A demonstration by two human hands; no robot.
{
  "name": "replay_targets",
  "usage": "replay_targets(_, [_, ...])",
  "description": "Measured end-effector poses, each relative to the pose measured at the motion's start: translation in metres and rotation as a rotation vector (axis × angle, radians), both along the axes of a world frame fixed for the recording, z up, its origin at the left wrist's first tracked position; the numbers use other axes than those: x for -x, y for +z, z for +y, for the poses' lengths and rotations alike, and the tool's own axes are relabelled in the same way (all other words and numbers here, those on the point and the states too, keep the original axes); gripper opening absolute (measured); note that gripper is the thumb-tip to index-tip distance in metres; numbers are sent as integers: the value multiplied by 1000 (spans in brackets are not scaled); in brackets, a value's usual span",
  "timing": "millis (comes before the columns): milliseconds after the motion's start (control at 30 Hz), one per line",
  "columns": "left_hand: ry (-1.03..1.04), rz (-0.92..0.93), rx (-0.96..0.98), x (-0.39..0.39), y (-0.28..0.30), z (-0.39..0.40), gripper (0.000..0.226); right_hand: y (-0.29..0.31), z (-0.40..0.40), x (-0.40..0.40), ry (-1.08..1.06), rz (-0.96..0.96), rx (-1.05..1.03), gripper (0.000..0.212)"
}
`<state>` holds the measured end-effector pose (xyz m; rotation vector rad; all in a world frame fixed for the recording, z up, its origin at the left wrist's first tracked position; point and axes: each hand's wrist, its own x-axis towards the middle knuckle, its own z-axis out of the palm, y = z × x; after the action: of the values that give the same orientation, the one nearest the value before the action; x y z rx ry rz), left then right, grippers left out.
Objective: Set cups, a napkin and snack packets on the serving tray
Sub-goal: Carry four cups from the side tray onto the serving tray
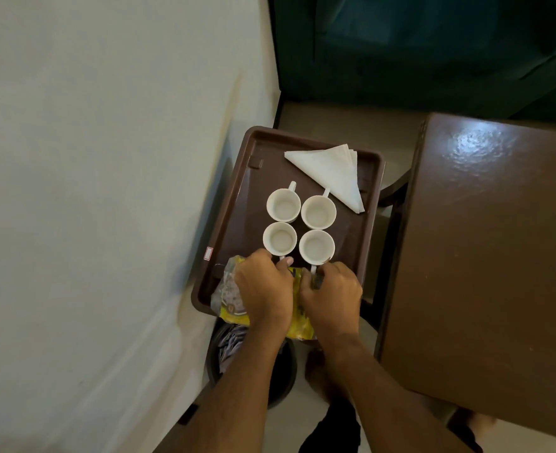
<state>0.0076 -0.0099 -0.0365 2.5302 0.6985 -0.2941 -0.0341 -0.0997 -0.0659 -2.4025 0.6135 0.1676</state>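
Observation:
A brown serving tray (pixel 234 204) holds several white cups in a tight square. A folded white napkin (pixel 332 173) lies as a triangle at the tray's far right corner. My left hand (pixel 263 286) pinches the handle of the near-left cup (pixel 280 238). My right hand (pixel 332 289) pinches the handle of the near-right cup (pixel 316 246). The far-left cup (pixel 283 206) and far-right cup (pixel 318 212) stand with handles pointing away. Yellow and clear snack packets (pixel 229 299) lie on the tray's near edge, mostly hidden under both hands.
A pale wall (pixel 90 191) runs close along the tray's left side. A glossy brown table (pixel 485 240) stands to the right. Below the tray sits a dark bin (pixel 280 374) with wrappers in it. Dark green upholstery (pixel 433 53) fills the far side.

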Motion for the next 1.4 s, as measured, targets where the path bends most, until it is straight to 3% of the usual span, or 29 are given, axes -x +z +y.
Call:
replay_targets(200, [48, 23, 16, -3, -3, -8, 21, -2, 1, 0, -65, -37, -29, 25])
replay_targets(600, [101, -131, 39, 7, -13, -19, 35, -8, -3, 4, -113, -113, -79, 39])
replay_targets(933, [219, -321, 126, 28, -4, -37, 23, 3, -20, 12, -180, -241, -187, 33])
replay_targets(1067, [223, -409, 98, 42, 13, -54, 13, 15, -43, 22, -172, -299, -244, 34])
replay_targets(1400, [190, -536, 114, 76, 45, -150, 15, 41, -151, 56, -167, -416, -268, 32])
